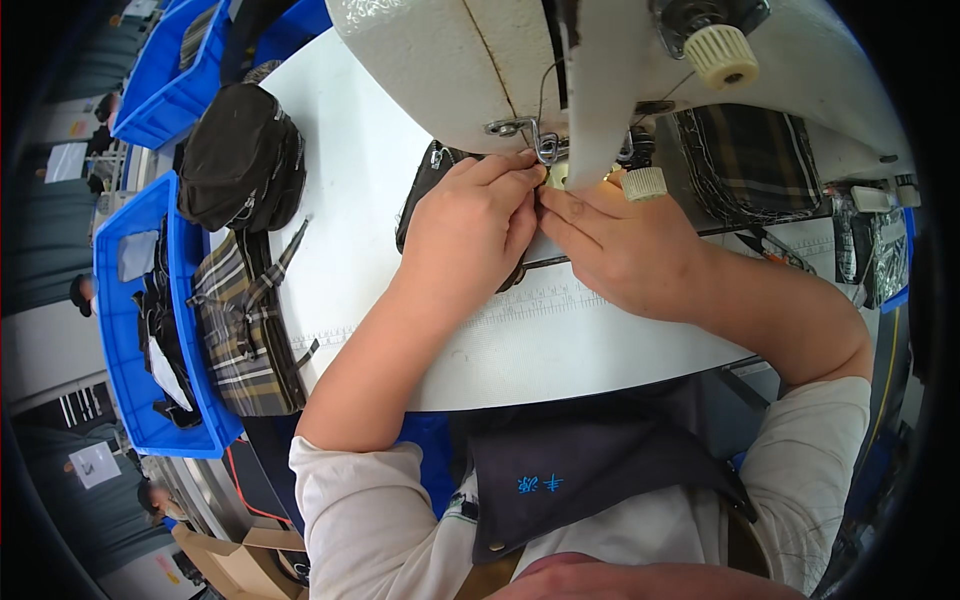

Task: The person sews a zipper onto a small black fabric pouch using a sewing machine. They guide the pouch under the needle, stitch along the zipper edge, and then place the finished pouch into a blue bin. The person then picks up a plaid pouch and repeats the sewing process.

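My left hand (470, 220) and my right hand (610, 245) meet below the presser foot and needle area of a white sewing machine (450, 55). Both hands have fingers bent and pressed on a dark fabric piece (418, 195), which is mostly hidden beneath them. The left fingertips are beside the metal fittings (540, 140), with the thumb angled down against the piece. The right fingers are close alongside the left thumb, partly behind the machine's white guard. To the right, a dark plaid piece with stitched edges (750, 160) lies on the machine bed.
A black pouch (235, 155) and folded plaid fabric (240, 340) lie at the white table's (530, 360) left side. Blue bins (110, 290) stand beyond them. Scissors (775, 250) and wrapped packs (880, 250) are at the right. People (160, 500) are at far left.
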Motion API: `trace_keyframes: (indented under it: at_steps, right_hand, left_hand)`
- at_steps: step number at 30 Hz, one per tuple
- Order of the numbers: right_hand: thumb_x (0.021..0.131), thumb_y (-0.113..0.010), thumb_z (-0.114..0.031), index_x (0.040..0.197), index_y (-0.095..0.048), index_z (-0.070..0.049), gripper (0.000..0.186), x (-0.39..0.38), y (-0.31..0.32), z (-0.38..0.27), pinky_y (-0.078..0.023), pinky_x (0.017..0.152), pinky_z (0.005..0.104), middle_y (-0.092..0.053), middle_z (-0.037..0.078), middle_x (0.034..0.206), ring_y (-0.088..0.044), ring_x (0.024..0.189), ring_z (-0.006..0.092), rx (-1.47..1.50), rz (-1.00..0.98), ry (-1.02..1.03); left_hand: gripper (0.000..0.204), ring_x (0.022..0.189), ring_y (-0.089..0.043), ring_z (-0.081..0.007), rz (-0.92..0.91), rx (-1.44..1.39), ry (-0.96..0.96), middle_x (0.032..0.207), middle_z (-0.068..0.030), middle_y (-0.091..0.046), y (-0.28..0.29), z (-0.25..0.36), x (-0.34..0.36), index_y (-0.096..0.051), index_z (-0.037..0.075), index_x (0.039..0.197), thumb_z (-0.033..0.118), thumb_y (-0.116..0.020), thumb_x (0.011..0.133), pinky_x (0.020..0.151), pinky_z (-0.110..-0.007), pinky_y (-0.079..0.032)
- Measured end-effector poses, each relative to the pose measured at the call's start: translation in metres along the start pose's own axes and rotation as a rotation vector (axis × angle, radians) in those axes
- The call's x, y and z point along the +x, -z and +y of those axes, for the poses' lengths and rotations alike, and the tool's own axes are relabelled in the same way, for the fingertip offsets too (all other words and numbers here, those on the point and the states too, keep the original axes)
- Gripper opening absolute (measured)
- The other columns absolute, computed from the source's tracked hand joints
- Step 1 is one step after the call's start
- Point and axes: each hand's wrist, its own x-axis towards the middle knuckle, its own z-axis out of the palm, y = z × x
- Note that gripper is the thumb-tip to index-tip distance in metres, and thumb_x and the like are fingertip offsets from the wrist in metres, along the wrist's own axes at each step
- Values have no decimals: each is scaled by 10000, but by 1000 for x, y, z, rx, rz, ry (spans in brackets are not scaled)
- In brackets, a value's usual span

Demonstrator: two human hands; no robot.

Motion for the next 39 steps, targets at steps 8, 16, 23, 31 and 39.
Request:
trace_keyframes:
  at_steps: [8,16,23,31,39]
  right_hand:
    - [835,-690,-137,1147,-713,-11,337,2,4,-2,-506,782,387,-731,91,1211,-694,1000,175,-24,-63,5]
    - [811,-696,-150,1073,-709,-8,299,2,3,0,-520,793,422,-729,111,1155,-702,990,208,-26,-17,38]
    - [805,-696,-134,1036,-699,3,269,2,10,3,-509,782,411,-719,130,1133,-690,957,229,-40,-64,74]
    - [803,-694,-126,971,-681,-25,197,2,9,5,-477,758,390,-675,74,941,-660,835,223,-15,-59,34]
    - [795,-694,-126,901,-656,-67,127,1,9,10,-476,778,380,-643,29,873,-638,797,227,18,-51,-4]
  left_hand:
    - [233,946,-733,-296,-8,226,-104,1176,-46,-766,8,3,-2,-795,60,1116,58,-747,888,772,-400,-591]
    - [262,929,-712,-276,-1,215,-227,1096,-29,-747,9,-5,3,-798,76,1113,65,-773,852,781,-399,-565]
    - [288,930,-690,-287,-5,290,-178,1025,-33,-710,2,9,-1,-788,50,1117,69,-770,830,797,-400,-573]
    - [323,971,-681,-309,-7,312,-169,1049,-57,-702,-1,13,-1,-775,32,1142,96,-774,826,831,-401,-568]
    - [415,1084,-686,-332,-48,236,-142,1258,-68,-707,10,11,-5,-762,51,1201,217,-828,826,920,-419,-566]
